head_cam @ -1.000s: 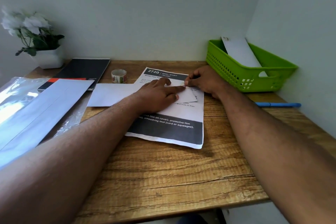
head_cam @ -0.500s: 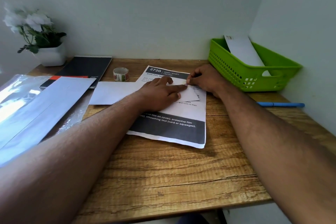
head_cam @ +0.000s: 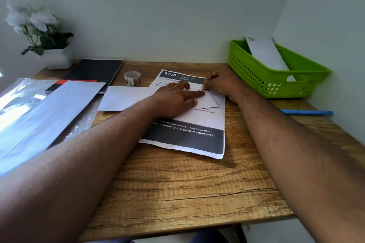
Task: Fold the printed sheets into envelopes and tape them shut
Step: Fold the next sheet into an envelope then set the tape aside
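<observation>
1. Now, head view: the left hand [head_cam: 175, 98] is lying flat, fingers straight, pressing a folded white flap [head_cam: 207, 100] onto the printed sheet [head_cam: 199, 120] on the desk [head_cam: 177, 183].
2. Meanwhile the right hand [head_cam: 223, 83] is curling, pinching the flap's edge (tape roll [head_cam: 132, 78] just beside the sheet).

The surface [head_cam: 177, 187] is brown woodgrain. On it, the printed sheet [head_cam: 199, 122] is white with black bands and white lettering. At two o'clock a lime-green basket [head_cam: 256, 77]; at three, a blue pen [head_cam: 308, 112]. At eleven, a black notebook [head_cam: 92, 71] with an orange-red strip.
</observation>
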`<state>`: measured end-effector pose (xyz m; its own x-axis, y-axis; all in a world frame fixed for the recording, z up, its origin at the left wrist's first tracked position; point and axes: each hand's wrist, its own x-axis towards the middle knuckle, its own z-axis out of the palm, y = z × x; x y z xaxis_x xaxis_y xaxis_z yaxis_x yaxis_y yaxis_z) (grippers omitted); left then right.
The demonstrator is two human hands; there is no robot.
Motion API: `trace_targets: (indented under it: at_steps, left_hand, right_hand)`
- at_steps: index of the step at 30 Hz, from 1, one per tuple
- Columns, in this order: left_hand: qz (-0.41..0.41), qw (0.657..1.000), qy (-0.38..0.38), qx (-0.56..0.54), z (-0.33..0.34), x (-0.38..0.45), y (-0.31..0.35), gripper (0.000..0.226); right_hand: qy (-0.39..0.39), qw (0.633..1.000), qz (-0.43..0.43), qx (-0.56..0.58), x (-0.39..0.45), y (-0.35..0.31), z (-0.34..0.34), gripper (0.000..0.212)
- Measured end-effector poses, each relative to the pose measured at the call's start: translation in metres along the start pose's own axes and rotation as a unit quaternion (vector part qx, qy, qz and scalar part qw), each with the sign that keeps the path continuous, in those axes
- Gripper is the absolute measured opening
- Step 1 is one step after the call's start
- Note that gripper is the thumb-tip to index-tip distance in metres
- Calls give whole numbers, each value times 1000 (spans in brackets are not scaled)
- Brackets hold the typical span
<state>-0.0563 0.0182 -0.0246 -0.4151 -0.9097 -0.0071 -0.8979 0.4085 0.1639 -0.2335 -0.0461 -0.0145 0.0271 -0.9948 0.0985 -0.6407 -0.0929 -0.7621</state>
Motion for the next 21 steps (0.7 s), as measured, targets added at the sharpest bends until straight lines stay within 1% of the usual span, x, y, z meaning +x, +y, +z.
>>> trace_targets:
  at_steps: [1,4,8,9,11,13,14,17,21]
  left_hand:
    - [1,1000,0,0,0,0,0,45]
    - [0,1000,-2,-3,1,1,0,45]
    - [-2,1000,-1,0,1,2,-1,45]
    - [-2,1000,-2,0,1,2,-1,45]
    - [-2,1000,-1,2,2,2,-1,45]
    - [-3,1000,1,3,3,2,-1,45]
    - [-3,1000,1,2,2,3,-2,44]
    - [-6,1000,1,-14,2,3,-3,43]
    - [-5,1000,-5,-20,0,3,-3,42]
  right_hand:
    - [4,1000,3,-3,1,-1,1,12]
    - [18,1000,10,-10,2,-2,3,21]
    - [49,999,4,-21,0,-2,5,15]
    - [55,998,-5,-21,0,-1,6,17]
    - [68,997,-26,-17,0,2,7,32]
    - [59,998,-34,6,-1,4,6,43]
    - [43,998,-37,21,-2,4,4,44]
    - [15,999,-42,-3,-3,4,3,40]
    - [50,997,-41,-45,2,6,9,47]
